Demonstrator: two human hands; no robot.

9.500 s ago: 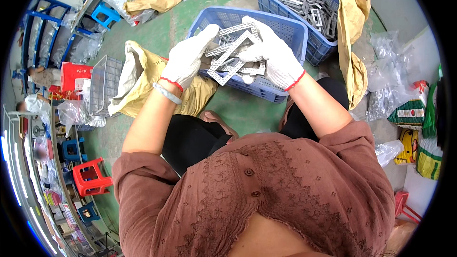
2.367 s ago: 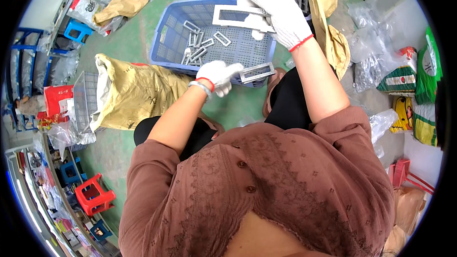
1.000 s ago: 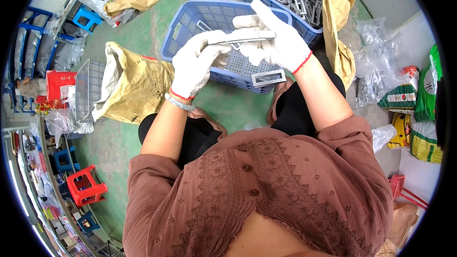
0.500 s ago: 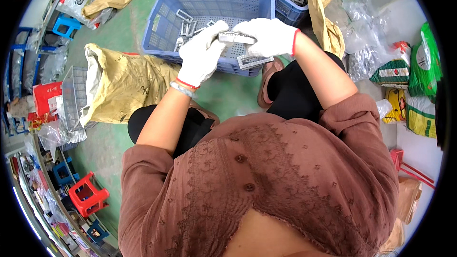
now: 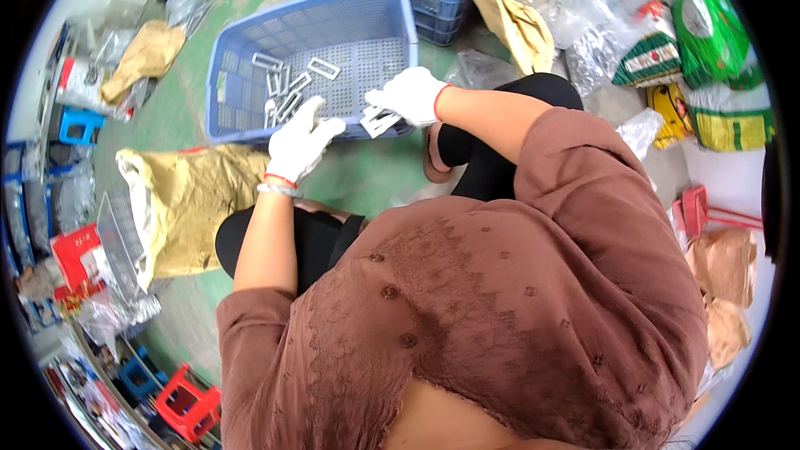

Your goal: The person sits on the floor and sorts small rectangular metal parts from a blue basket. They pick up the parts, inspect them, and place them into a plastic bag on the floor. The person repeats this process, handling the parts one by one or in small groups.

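In white gloves, both my hands are at the near side of a blue plastic basket (image 5: 304,18). My right hand (image 5: 412,96) has its fingers closed on a grey rectangular metal frame (image 5: 379,122) at the basket's near right rim. A second frame seems to overlap it there, but the fingers partly cover the spot. Thumb and fingers apart, my left hand (image 5: 298,147) holds nothing, just by the near rim to the left. Several similar frames, one of them a slotted frame (image 5: 323,68), lie loose on the basket's floor, mostly toward its left.
Behind stands another blue basket (image 5: 442,15), heaped with grey frames. A tan sack (image 5: 190,215) sits at my left, and a tan cloth or sack (image 5: 523,29) hangs beside the far basket. Bags, including a green bag (image 5: 708,12), line the right. A red stool (image 5: 187,402) is lower left.
My hands have come apart. The left has let go of the metal piece and opened; the right has lowered to the near rim. The whole view has shifted and turned.
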